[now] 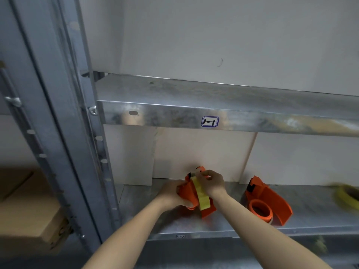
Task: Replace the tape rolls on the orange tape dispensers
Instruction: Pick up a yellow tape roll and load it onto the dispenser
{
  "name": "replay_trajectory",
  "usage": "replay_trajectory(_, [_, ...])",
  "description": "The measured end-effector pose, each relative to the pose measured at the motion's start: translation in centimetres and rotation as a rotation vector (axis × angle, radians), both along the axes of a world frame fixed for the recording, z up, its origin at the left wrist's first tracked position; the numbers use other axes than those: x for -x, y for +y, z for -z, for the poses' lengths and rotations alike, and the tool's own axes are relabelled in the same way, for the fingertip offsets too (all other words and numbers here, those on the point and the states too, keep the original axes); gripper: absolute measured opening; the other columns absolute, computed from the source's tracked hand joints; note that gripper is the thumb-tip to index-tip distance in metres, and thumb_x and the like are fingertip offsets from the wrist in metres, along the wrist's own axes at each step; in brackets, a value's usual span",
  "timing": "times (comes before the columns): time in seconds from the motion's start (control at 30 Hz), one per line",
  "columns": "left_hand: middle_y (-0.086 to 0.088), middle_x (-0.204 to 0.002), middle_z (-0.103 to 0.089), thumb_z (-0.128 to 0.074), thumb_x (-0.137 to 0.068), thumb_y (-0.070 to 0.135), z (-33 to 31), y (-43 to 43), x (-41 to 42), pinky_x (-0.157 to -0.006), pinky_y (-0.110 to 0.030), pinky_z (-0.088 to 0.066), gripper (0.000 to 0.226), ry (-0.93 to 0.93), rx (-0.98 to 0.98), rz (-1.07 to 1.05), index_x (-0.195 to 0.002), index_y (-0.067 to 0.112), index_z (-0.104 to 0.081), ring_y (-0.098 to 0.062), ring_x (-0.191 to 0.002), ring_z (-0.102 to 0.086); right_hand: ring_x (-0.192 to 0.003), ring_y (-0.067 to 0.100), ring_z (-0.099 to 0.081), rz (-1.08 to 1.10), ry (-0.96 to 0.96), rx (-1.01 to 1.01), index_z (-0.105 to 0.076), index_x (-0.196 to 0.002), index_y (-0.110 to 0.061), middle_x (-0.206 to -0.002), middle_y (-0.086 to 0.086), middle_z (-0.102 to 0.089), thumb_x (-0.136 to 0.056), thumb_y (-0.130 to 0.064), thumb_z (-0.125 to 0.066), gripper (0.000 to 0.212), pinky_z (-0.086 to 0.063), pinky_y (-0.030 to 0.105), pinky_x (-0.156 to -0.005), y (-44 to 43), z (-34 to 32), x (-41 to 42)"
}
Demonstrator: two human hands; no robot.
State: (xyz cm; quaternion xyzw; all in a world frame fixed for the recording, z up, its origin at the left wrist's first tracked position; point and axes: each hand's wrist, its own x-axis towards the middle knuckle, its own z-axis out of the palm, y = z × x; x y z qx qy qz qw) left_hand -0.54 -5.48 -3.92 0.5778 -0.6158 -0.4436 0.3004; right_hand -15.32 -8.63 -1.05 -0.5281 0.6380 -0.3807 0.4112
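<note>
An orange tape dispenser (189,193) stands on the metal shelf (223,224) with a yellowish tape roll (203,195) mounted on it. My left hand (172,193) grips the dispenser's left side. My right hand (212,183) pinches the free end of the tape near the dispenser's top, by its cutter. A second orange tape dispenser (269,200) lies on the shelf to the right with a bare orange hub and no visible roll. A loose yellowish tape roll (347,197) lies blurred at the far right edge.
An upper metal shelf (213,105) with a small label hangs overhead. Grey upright posts (77,133) stand at the left. Cardboard boxes (29,210) sit on the neighbouring rack at lower left. White panels close off the back of the shelf.
</note>
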Motion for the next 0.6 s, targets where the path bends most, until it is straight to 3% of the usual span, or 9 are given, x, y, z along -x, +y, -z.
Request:
replay_trajectory(0.13, [0.008, -0.101, -0.062, -0.086, -0.054, -0.009, 0.3, 0.0, 0.6, -0.073, -0.015, -0.053, 0.070, 0.149, -0.011, -0.082, -0.110, 0.023, -0.060, -0.012, -0.096, -0.062, -0.072, 0.016, -0.055, 0.043, -0.091, 0.021, -0.066, -0.088, -0.008, -0.071, -0.005, -0.056, -0.086, -0.020, -0.064, 0.013, -0.043, 0.023, -0.063, 0.1, -0.1, 0.2])
replay_trajectory(0.2, [0.004, -0.111, -0.059, -0.084, -0.056, -0.011, 0.1, -0.2, 1.1, -0.078, -0.019, -0.053, 0.083, 0.170, -0.029, -0.085, -0.130, 0.013, -0.054, -0.012, -0.102, -0.059, -0.067, 0.013, -0.055, 0.057, -0.100, 0.042, -0.064, -0.080, -0.012, -0.068, -0.005, -0.058, -0.086, -0.018, -0.064, 0.009, -0.044, 0.017, -0.055, 0.2, -0.1, 0.4])
replay_trajectory(0.3, [-0.001, -0.134, -0.054, -0.085, -0.057, 0.001, -0.2, -0.2, 1.7, -0.097, -0.032, -0.051, 0.096, 0.144, -0.065, -0.045, -0.142, 0.013, -0.042, -0.016, -0.119, -0.055, -0.073, 0.015, -0.056, 0.057, -0.087, 0.042, -0.063, -0.079, -0.011, -0.073, -0.002, -0.060, -0.086, -0.017, -0.064, 0.010, -0.044, 0.012, -0.053, 0.3, -0.1, 0.7])
replay_trajectory(0.5, [-0.001, -0.144, -0.049, -0.076, -0.051, 0.052, -1.0, 0.9, 3.5, -0.107, -0.028, -0.039, 0.103, 0.108, -0.084, -0.064, -0.142, 0.018, -0.043, -0.017, -0.128, -0.049, -0.083, 0.024, -0.061, 0.093, -0.093, 0.000, -0.062, -0.074, -0.015, -0.092, 0.008, -0.068, -0.084, -0.019, -0.066, 0.013, -0.049, 0.032, -0.071, 0.5, 0.8, 2.0])
replay_trajectory(0.6, [0.007, -0.126, -0.058, -0.086, -0.055, 0.049, -1.0, 1.2, 4.6, -0.100, -0.029, -0.046, 0.087, -0.008, -0.059, -0.119, -0.131, 0.021, -0.053, -0.015, -0.117, -0.056, -0.079, 0.021, -0.061, 0.035, 0.030, 0.014, -0.062, -0.075, -0.021, -0.085, 0.001, -0.065, -0.085, -0.025, -0.065, 0.011, -0.052, 0.033, -0.073, 1.0, 1.3, 2.5])
